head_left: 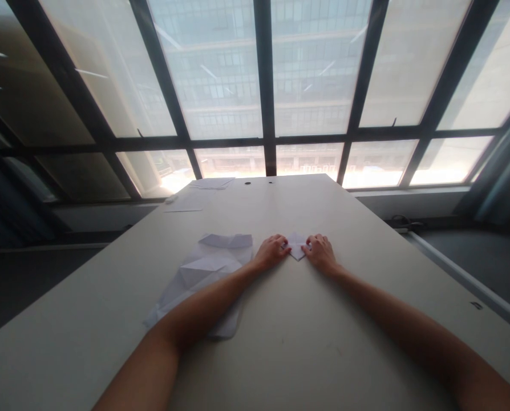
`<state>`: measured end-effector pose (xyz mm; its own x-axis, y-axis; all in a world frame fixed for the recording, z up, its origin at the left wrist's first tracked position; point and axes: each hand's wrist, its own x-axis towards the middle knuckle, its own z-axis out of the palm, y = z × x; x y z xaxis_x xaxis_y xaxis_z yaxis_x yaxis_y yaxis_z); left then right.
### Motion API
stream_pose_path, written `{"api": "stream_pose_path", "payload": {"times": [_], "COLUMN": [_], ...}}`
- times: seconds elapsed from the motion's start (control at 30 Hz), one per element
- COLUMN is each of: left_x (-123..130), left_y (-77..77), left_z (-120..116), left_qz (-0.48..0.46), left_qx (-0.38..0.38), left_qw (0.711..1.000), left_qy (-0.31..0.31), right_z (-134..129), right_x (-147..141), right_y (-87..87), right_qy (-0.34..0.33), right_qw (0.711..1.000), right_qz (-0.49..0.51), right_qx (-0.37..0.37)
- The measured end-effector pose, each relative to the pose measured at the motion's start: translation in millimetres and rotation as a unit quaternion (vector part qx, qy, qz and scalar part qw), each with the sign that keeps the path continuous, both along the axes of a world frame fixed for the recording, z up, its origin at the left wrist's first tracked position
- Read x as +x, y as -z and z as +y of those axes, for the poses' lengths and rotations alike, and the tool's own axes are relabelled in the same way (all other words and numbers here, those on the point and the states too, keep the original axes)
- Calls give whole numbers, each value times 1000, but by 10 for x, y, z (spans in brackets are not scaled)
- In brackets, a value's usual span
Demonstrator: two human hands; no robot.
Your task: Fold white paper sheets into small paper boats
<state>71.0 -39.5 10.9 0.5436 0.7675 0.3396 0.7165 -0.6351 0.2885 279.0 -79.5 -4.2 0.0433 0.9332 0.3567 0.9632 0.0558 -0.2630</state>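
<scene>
A small piece of folded white paper (298,249) lies on the table between my hands, one point turned toward me. Its left corner is pinched by my left hand (273,251), with the fingers curled and the thumb on the near side. My right hand (320,252) grips the opposite corner in the same way. Under and beside my left forearm rests a larger creased sheet of white paper (212,268), partly covered by the arm.
The white table (344,342) stretches toward large dark-framed windows (263,85). Flat paper sheets (186,201) lie at its far left, by a small whitish lump (170,200). A round hole (247,183) shows near the far edge. Curtains (503,177) hang at both sides.
</scene>
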Motion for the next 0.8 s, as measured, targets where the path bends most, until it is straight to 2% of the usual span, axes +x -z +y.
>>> {"api": "stream_pose_path", "payload": {"times": [0.2, 0.57, 0.8], "left_x": [-3, 3, 10], "left_y": [-6, 35, -23], "left_z": [-29, 26, -16], "left_qz": [8, -7, -18], "left_qx": [11, -8, -24], "left_qw": [1000, 998, 997], "left_qy": [26, 56, 64], "right_z": [-30, -164, -50], "right_x": [-19, -94, 15], "right_y": [-41, -166, -79], "right_qy": [-3, 80, 83], "right_qw": [1000, 996, 993], "right_qz": [-9, -25, 35], "right_qx": [-19, -41, -81]}}
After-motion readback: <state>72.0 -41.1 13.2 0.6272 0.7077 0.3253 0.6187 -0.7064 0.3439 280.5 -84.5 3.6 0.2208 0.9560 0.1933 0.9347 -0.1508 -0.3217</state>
